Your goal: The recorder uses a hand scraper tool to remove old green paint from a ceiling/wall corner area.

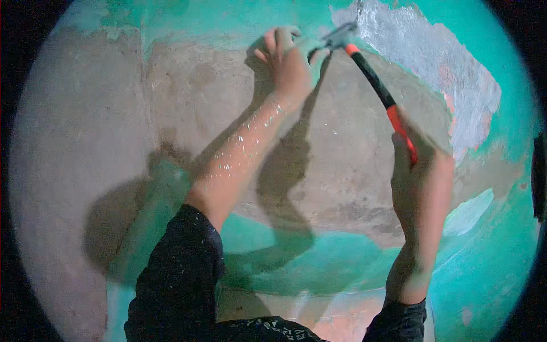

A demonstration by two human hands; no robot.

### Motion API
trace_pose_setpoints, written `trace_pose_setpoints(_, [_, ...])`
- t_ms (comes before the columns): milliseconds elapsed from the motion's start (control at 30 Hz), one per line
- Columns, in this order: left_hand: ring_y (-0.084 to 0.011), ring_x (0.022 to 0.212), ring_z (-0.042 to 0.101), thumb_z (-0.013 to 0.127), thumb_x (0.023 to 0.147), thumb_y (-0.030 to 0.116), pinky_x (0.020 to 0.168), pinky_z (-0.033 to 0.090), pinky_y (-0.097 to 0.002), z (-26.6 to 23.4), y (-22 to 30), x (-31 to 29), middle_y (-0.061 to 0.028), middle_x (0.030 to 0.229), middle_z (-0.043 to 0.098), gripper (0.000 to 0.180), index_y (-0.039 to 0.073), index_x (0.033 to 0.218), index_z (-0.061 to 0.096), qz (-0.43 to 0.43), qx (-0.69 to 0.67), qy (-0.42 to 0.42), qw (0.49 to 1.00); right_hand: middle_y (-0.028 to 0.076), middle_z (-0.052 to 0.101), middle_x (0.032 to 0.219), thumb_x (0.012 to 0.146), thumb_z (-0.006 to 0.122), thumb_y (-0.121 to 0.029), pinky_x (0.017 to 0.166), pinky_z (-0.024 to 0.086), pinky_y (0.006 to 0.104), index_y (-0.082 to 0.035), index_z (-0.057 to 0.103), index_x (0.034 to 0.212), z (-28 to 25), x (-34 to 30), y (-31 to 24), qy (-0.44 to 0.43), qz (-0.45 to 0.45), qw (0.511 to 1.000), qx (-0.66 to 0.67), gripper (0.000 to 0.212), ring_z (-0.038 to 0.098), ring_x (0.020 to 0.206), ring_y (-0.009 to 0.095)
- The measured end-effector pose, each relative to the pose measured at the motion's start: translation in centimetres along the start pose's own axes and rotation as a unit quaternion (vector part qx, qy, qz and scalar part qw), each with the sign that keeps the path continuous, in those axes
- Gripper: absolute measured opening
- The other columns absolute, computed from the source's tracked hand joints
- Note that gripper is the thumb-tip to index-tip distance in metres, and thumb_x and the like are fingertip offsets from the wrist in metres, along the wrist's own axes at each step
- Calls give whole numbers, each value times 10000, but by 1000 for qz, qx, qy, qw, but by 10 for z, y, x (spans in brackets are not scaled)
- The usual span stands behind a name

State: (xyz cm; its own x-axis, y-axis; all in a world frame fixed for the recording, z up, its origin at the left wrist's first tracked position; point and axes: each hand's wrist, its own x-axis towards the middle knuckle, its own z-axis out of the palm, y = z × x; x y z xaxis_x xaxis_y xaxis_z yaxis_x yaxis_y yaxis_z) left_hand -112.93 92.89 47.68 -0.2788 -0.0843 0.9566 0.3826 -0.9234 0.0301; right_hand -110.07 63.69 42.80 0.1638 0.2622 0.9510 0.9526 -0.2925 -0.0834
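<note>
One hammer (pixel 376 85): clamped in right hand (pixel 419 151), long axis up-left, head (pixel 342 35) near wall (pixel 364 148).
Left hand (pixel 290 65): fingers bent, just beside blurred head; can't tell what they clamp.
Nearer head: left hand.

Wall (pixel 370 165): green paint (pixel 484 290), stripped to grey-brown surface (pixel 68 119) across centre and left. Pale, ragged-edged patch (pixel 461 68) occupied upper right. Pinkish-orange area (pixel 350 319) showed below. Light cast dark shadows (pixel 282 176).
</note>
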Motion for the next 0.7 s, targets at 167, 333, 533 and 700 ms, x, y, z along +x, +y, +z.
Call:
trace_pose_setpoints(167, [-344, 1259, 420, 860, 828, 361, 1033, 286, -569, 5, -5, 5, -69, 1248, 562, 237, 218, 1014, 827, 1, 4, -32, 999, 205, 630, 764, 956, 695, -126, 618, 500, 434, -181, 731, 1339, 6, -4, -7, -9, 31, 999, 9, 388, 656, 649, 342])
trace_pose_setpoints(333, [-345, 1242, 438, 875, 812, 291, 1036, 319, -583, -1, 9, -8, -84, 1251, 574, 245, 210, 1037, 822, 17, -13, -46, 999, 212, 631, 776, 980, 665, -143, 620, 503, 452, -188, 725, 1345, 2, -14, -2, -11, 49, 999, -13, 372, 649, 661, 381])
trace_pose_setpoints(533, [-323, 1267, 428, 889, 789, 302, 1035, 271, -591, -1, 7, -7, -38, 1249, 562, 232, 247, 1005, 824, -4, 6, -49, 999, 248, 718, 979, 992, 660, -60, 728, 539, 376, -128, 698, 1375, 7, -15, -9, -27, 51, 998, -11, 391, 674, 736, 279])
trace_pose_setpoints(700, [-330, 1285, 416, 881, 796, 327, 1038, 291, -613, -2, 0, -7, -49, 1256, 560, 230, 208, 981, 814, 18, 21, -40, 999, 207, 722, 941, 986, 677, -64, 704, 531, 369, -163, 701, 1385, 5, -13, -7, -72, 94, 991, -56, 412, 629, 697, 242])
